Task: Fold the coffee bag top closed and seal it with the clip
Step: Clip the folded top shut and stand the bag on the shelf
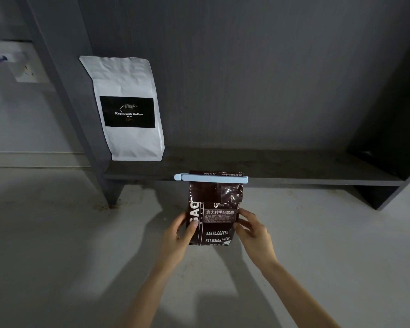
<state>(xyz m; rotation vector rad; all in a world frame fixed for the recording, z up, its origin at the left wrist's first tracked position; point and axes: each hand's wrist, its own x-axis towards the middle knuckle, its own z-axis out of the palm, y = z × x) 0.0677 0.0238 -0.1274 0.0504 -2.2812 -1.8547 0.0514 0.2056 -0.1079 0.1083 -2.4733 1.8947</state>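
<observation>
Pale bench (81, 233), dark shelf (294, 171) behind; left hand (178, 235) and right hand (253, 233) grip the brown bag (213, 223), blue clip (211, 178) clamped across its folded top.

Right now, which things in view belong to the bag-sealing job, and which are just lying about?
Part of the job:
- dark coffee bag
- light blue clip, across the bag's folded top
- left hand and right hand, holding the bag's sides

Just lying about:
- white coffee bag, upright on the dark shelf
- wall socket
</observation>
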